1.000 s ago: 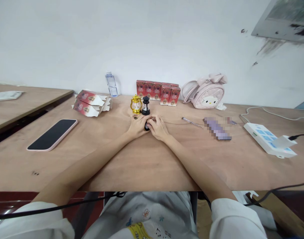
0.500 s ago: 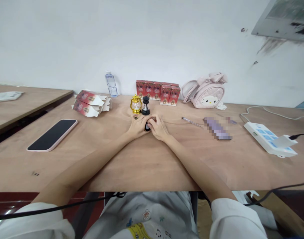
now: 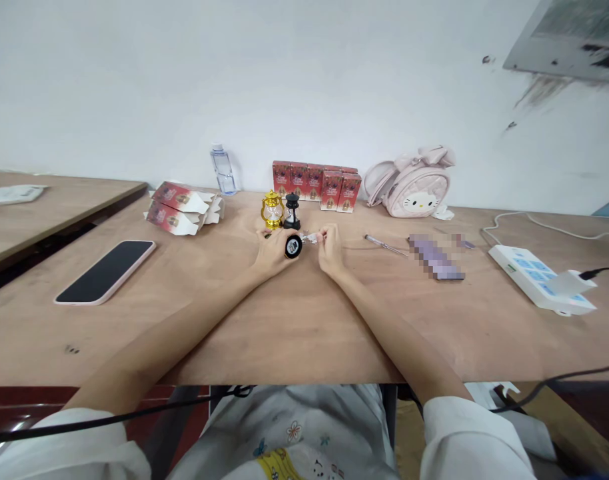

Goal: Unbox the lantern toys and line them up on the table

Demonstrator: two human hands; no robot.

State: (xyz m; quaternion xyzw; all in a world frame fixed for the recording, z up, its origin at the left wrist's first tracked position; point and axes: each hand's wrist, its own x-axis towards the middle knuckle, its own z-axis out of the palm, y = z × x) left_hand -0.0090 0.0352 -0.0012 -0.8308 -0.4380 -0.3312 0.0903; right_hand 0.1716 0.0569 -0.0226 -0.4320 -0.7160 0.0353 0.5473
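Note:
My left hand (image 3: 272, 253) is closed around a small black lantern (image 3: 293, 247), tipped so that its round base with a pale disc faces me. Its body is mostly hidden by the hand. My right hand (image 3: 329, 250) is to the right, apart from the lantern, with fingertips pinched on a small pale, crinkled piece (image 3: 312, 238) whose kind I cannot make out. Just beyond the hands a gold lantern (image 3: 272, 213) stands upright beside another black lantern (image 3: 292, 212).
Red boxes (image 3: 314, 181) line the wall, and flattened cartons (image 3: 179, 207) lie to the left near a bottle (image 3: 222, 170). A phone (image 3: 104, 272) is at left. Rightward are a screwdriver (image 3: 384, 244), a pink bag (image 3: 415, 190), a blurred purple item (image 3: 434, 257) and a power strip (image 3: 539, 277).
My right hand has drawn off the lantern toward the right, now pinching a small pale piece. The lantern's round base has turned into full view in my left hand.

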